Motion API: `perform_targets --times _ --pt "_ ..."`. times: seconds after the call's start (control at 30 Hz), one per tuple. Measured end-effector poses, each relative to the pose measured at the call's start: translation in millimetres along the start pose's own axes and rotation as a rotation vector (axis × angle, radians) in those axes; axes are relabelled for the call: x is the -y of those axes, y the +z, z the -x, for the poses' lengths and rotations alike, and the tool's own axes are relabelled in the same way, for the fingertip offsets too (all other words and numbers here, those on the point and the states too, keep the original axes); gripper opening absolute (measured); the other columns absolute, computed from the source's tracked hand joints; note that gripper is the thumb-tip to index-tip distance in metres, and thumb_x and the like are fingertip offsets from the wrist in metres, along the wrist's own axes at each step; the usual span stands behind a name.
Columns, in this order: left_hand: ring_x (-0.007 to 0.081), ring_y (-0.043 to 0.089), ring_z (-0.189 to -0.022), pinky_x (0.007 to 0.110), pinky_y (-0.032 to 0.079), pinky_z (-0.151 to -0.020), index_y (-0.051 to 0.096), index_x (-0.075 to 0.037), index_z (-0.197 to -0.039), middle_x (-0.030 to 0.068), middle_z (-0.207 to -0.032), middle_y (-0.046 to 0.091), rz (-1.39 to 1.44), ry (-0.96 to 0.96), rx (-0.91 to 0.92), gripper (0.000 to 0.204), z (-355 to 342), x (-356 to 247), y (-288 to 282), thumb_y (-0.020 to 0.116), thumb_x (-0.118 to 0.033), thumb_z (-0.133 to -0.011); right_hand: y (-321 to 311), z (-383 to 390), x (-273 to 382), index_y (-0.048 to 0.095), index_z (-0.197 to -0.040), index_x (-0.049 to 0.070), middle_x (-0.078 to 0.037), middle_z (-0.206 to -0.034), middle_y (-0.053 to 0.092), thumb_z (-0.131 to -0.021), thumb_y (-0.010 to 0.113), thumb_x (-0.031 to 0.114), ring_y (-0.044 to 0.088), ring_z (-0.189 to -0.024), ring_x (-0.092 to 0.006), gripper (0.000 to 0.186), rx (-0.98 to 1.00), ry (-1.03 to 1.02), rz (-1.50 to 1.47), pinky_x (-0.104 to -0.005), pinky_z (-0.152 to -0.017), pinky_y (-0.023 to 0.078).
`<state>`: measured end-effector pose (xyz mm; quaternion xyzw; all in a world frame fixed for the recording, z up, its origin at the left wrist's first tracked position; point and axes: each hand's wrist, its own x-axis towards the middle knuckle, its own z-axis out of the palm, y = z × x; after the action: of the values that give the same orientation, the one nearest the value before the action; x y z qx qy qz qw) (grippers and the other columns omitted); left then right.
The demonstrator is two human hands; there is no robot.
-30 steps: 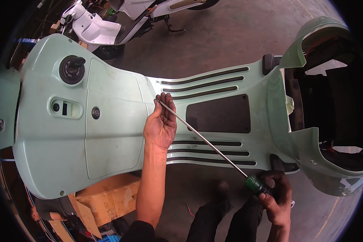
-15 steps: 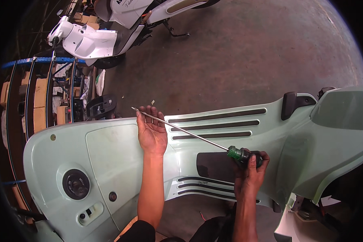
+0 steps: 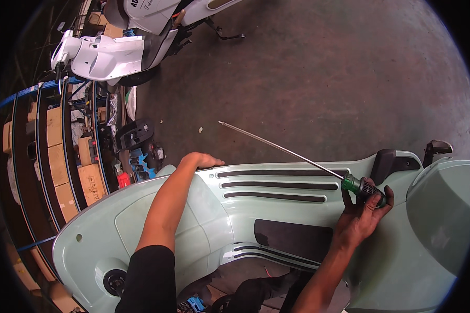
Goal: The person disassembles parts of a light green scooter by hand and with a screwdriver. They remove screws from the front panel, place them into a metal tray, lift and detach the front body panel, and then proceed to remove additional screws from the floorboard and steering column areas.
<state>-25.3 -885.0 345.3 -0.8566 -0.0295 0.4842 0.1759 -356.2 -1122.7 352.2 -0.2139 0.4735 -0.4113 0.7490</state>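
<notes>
My right hand [image 3: 365,214] is closed round the green and black handle of a long-shafted screwdriver [image 3: 284,151]. Its thin metal shaft slants up and left over the far edge of a pale green scooter body [image 3: 198,208], with the tip above the floor. At that far edge, left of the black floorboard strips [image 3: 279,185], my left hand [image 3: 201,159] lies with its fingers stretched out to the right. Part of these fingers is hidden, and nothing shows in them. A dark panel [image 3: 292,240] sits in the middle of the floorboard.
White scooters [image 3: 109,55] stand at the far left. Blue-framed shelving [image 3: 42,86] with cardboard boxes [image 3: 91,182] runs down the left side. Beside it on the floor lie a black plastic part [image 3: 134,134] and blue items [image 3: 141,164]. A black round cap [image 3: 115,282] is set in the green body.
My left hand has left the screwdriver's tip and gone to the body's far edge, turning over. My right hand has carried the screwdriver to the right. The view has shifted.
</notes>
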Motion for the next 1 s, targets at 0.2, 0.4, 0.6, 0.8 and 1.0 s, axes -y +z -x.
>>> perform_targets --times 0.2,0.4,0.6,0.8,1.0 --pt "0.0215 0.041 -0.133 0.038 0.032 -0.109 0.047 -0.016 -0.142 0.0051 -0.149 0.040 0.183 -0.090 0.716 0.070 -31 47 -1 0.043 -0.065 -0.091 -8 3 3 0.028 -0.134 0.018 -0.017 -0.113 0.056 -0.100 0.049 0.027 0.059 -0.102 -0.0276 0.041 0.079 0.027 0.045 -0.0443 -0.082 0.056" --pt "0.0205 0.042 -0.132 0.036 0.034 -0.109 0.043 -0.013 -0.144 0.0064 -0.149 0.040 0.290 -0.045 0.789 0.072 -14 35 2 0.041 -0.064 -0.093 -15 7 1 0.026 -0.134 0.016 -0.018 -0.112 0.055 -0.100 0.049 0.028 0.061 -0.097 -0.0311 0.043 0.094 0.014 0.101 -0.0447 -0.082 0.055" --pt "0.0165 0.028 -0.140 0.033 0.030 -0.111 0.032 -0.016 -0.149 0.0030 -0.156 0.025 0.319 -0.187 0.783 0.061 -17 29 -1 0.036 -0.050 -0.099 -17 8 -1 0.026 -0.134 0.015 -0.018 -0.112 0.055 -0.100 0.048 0.027 0.060 -0.097 -0.0311 0.042 0.144 -0.019 0.122 -0.0454 -0.085 0.052" --pt "0.0170 0.053 -0.118 0.035 0.042 -0.102 0.044 -0.008 -0.141 0.0060 -0.141 0.049 0.300 -0.043 0.786 0.052 -43 57 12 0.030 -0.040 -0.103 -17 3 -1 0.027 -0.133 0.015 -0.017 -0.111 0.055 -0.101 0.048 0.026 0.059 -0.098 -0.0304 0.040 0.166 -0.056 0.131 -0.0458 -0.087 0.050" --pt "0.0152 0.047 -0.126 0.034 0.040 -0.105 0.040 -0.010 -0.145 0.0051 -0.147 0.042 0.485 -0.185 0.869 0.060 -27 50 4 0.034 -0.050 -0.100 -20 6 -5 0.027 -0.133 0.014 -0.017 -0.109 0.055 -0.100 0.049 0.027 0.058 -0.095 -0.0300 0.042 0.198 -0.084 0.166 -0.0470 -0.088 0.049"
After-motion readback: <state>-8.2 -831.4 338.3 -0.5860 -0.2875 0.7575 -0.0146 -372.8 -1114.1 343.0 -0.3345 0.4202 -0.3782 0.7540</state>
